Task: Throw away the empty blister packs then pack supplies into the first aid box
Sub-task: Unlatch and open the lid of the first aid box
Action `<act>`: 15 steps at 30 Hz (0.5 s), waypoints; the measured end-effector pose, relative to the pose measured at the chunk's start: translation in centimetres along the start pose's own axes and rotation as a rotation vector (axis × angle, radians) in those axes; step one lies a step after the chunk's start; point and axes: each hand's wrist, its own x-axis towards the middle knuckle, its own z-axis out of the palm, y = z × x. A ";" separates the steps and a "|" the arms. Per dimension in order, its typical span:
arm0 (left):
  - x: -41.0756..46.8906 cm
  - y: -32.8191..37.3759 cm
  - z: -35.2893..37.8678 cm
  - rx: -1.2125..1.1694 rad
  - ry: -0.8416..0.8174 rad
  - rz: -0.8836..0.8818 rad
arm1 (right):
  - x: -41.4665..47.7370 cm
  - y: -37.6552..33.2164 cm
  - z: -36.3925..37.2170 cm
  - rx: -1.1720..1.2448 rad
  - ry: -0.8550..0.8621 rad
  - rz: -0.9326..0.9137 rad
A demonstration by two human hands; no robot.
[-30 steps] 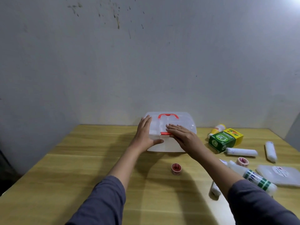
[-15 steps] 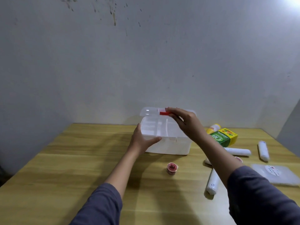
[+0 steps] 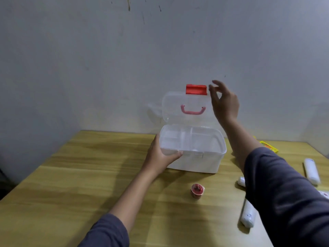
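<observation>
The clear plastic first aid box (image 3: 195, 163) stands at the back of the wooden table with its lid (image 3: 185, 107) swung upright against the wall, red latch (image 3: 196, 89) on top and red handle showing through. A divided tray sits inside. My left hand (image 3: 160, 157) grips the box's front left corner. My right hand (image 3: 223, 102) hovers beside the lid's right edge, fingers loose, holding nothing.
A small red tape roll (image 3: 197, 191) lies in front of the box. White bandage rolls (image 3: 247, 215) (image 3: 311, 171) lie at the right, partly behind my right sleeve. A yellow carton (image 3: 268, 146) peeks out at the back right.
The lid went from closed to fully upright. My right hand lifted it by the latch and has let go. My left hand stayed on the box's left corner.
</observation>
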 end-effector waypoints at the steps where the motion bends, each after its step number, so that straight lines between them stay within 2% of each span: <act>1: -0.1 0.1 0.0 0.007 0.003 0.006 | 0.2 0.5 0.3 0.013 0.017 0.046; 9: 0.1 -0.3 0.7 0.006 0.055 0.012 | -0.3 5.0 3.4 0.435 -0.022 0.288; 15: -0.7 0.0 1.1 0.012 0.088 0.024 | -1.9 7.4 3.1 0.590 -0.250 0.501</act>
